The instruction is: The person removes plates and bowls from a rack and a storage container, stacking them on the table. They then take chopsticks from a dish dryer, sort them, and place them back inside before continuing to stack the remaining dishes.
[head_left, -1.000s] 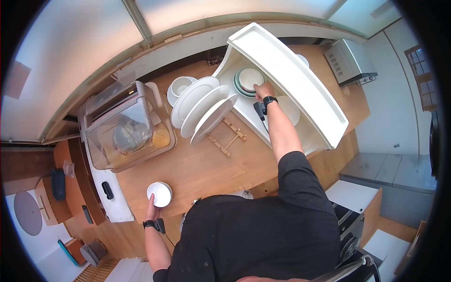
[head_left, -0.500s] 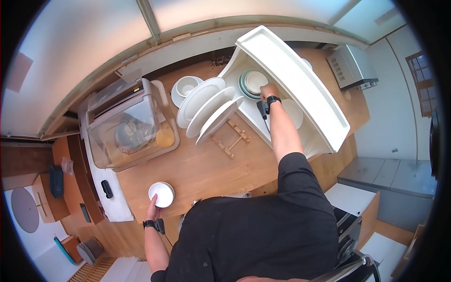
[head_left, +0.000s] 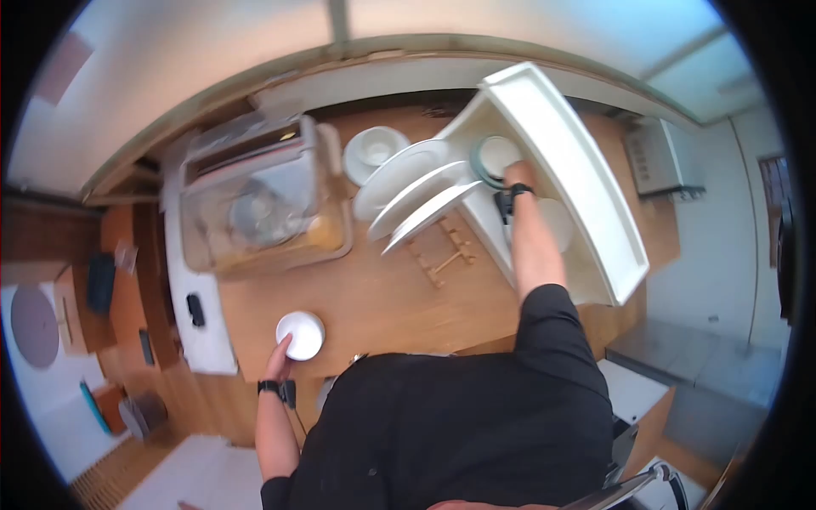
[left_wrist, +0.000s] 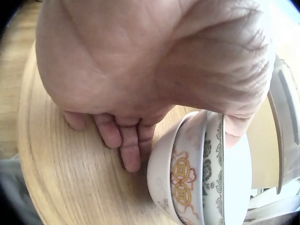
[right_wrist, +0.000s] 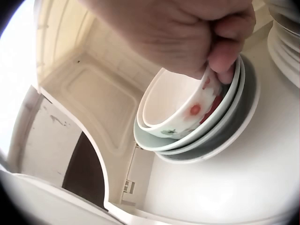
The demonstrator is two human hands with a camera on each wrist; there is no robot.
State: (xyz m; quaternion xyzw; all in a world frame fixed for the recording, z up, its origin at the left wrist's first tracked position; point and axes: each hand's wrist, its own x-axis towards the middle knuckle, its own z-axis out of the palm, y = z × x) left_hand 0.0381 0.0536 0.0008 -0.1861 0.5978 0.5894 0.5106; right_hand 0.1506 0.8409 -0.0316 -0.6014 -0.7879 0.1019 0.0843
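Note:
On the table's near left, my left hand (head_left: 279,360) holds a stack of white bowls (head_left: 305,335). Its thumb lies over the top rim, and the other fingers reach down beside the stack near the wood. Patterned bands show on the bowls (left_wrist: 187,178) in the left wrist view. Inside the white cabinet (head_left: 586,187), my right hand (head_left: 518,176) pinches the rim of a white bowl with red flowers (right_wrist: 194,110). That bowl sits nested in pale green bowls (right_wrist: 154,144), with a wider dish (right_wrist: 201,157) at the bottom.
Three white plates (head_left: 399,183) stand upright left of the cabinet, by a wooden rack (head_left: 442,252). Behind them is a white bowl on a saucer (head_left: 376,146). A clear lidded box (head_left: 255,212) fills the back left. More stacked plates (right_wrist: 286,51) lie in the cabinet.
The head view has shifted, so the scene sits further right in it. My right hand stays at the cabinet bowls and my left hand stays at its bowl stack.

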